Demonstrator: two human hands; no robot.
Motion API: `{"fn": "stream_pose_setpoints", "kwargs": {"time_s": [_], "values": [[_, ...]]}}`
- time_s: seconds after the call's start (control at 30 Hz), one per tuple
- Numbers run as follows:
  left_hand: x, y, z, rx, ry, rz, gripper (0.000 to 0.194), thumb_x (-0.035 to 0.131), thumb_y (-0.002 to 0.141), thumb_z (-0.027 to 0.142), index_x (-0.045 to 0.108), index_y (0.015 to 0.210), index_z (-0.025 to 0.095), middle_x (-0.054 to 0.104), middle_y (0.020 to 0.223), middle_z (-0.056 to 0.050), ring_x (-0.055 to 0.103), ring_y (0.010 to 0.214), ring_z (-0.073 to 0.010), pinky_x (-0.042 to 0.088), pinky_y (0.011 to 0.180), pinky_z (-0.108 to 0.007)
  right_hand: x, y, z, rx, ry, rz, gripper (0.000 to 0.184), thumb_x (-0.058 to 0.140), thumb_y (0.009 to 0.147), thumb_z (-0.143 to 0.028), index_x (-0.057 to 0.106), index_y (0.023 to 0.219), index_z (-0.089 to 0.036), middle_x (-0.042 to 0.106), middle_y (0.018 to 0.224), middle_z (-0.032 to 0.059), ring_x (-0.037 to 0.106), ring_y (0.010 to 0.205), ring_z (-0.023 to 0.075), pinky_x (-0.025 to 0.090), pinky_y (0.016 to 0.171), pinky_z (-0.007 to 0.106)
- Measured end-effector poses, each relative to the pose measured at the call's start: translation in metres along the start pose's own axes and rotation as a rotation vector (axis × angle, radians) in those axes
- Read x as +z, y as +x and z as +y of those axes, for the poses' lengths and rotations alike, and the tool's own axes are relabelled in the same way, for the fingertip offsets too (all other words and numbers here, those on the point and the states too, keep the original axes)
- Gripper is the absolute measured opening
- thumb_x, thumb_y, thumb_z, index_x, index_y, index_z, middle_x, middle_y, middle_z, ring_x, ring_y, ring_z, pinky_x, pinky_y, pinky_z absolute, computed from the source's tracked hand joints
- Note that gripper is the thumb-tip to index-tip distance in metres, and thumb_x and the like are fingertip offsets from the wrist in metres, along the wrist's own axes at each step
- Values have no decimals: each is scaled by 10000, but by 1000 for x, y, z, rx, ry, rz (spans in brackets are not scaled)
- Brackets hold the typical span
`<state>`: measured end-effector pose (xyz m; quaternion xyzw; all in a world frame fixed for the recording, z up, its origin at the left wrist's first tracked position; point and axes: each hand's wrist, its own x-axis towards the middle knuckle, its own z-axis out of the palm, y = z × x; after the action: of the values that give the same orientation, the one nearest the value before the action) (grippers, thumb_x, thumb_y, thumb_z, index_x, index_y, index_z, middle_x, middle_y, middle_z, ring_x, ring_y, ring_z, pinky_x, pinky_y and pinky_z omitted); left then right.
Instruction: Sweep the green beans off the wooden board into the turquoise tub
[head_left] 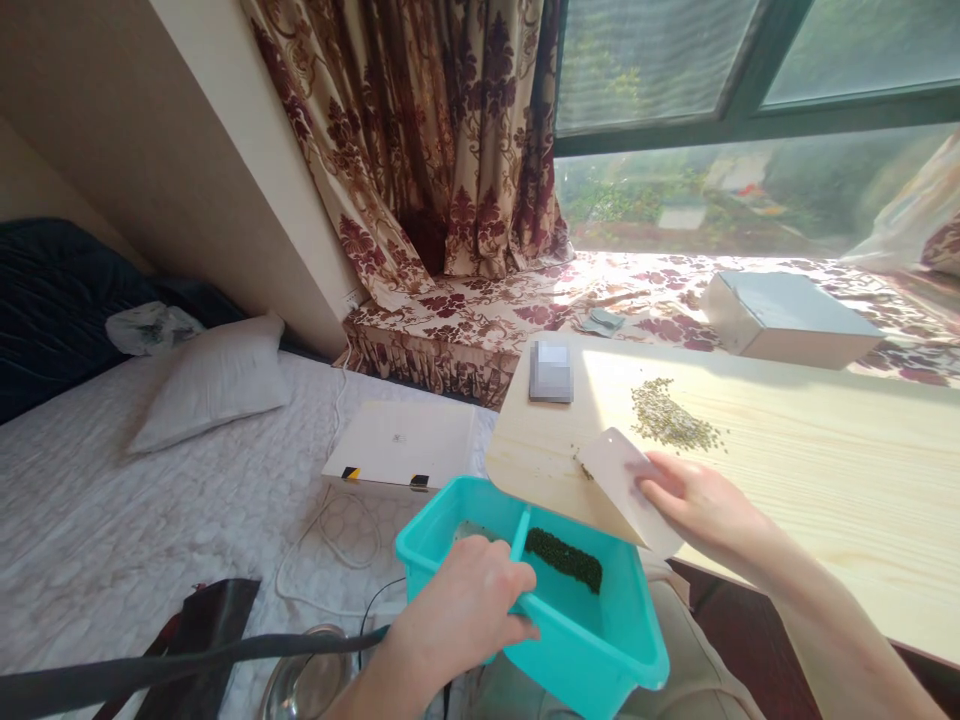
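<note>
My left hand is closed on the near rim and divider of a turquoise two-compartment bin, held below the table's edge. A heap of small dark green beans lies in its right compartment. Part of the left compartment is hidden behind my hand. In my right hand is a flat white scraper with a small hole, tilted with its edge on the table. A few beans lie along the scraper's left edge. Beyond it a loose pile of greenish-tan beans spreads over the wood.
A small grey device, its face blurred, lies at the table's far left corner. On the windowsill stands a white box. A flat white box and cables rest on the bed. A metal bowl sits at lower left.
</note>
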<state>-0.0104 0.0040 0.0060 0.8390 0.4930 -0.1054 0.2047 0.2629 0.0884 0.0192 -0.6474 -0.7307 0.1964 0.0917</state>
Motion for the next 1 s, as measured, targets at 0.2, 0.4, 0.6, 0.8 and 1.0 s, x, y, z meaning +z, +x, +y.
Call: {"fn": "stream_pose_setpoints", "kwargs": {"time_s": [0.2, 0.4, 0.6, 0.8, 1.0], "values": [[0, 2, 1, 8, -9, 23, 315, 820, 842, 502, 686, 831, 217, 655, 847, -41, 659, 860, -284, 479, 724, -325, 7, 1, -21, -3, 5, -5, 176, 459, 836, -347, 536, 708, -254, 653, 668, 27, 600, 618, 189, 399, 575, 297], [-3, 1, 1, -3, -42, -1, 293, 804, 861, 489, 710, 871, 212, 663, 884, -56, 654, 888, -292, 480, 744, -331, 12, 1, -27, -24, 13, 23, 174, 451, 823, -355, 526, 698, -260, 607, 588, 2, 543, 551, 170, 365, 535, 287], [0, 3, -2, -3, -83, -20, 276, 819, 849, 465, 718, 892, 212, 656, 903, -61, 643, 920, -292, 478, 758, -328, 7, -7, -13, -82, 43, 38, 206, 448, 824, -385, 608, 765, -269, 647, 619, 19, 578, 558, 194, 392, 540, 306], [2, 7, -3, 25, -83, -19, 271, 814, 856, 468, 715, 890, 218, 656, 897, -50, 644, 920, -286, 480, 772, -332, 12, -11, -4, -76, 24, 13, 217, 463, 828, -410, 601, 737, -270, 651, 625, 21, 594, 569, 199, 405, 537, 308], [-2, 8, -3, 18, -67, -26, 275, 816, 853, 467, 706, 871, 216, 652, 881, -50, 647, 885, -282, 474, 739, -326, 15, -14, 3, -68, 42, 17, 254, 452, 860, -422, 647, 807, -269, 671, 656, 31, 614, 602, 213, 422, 553, 320]]}}
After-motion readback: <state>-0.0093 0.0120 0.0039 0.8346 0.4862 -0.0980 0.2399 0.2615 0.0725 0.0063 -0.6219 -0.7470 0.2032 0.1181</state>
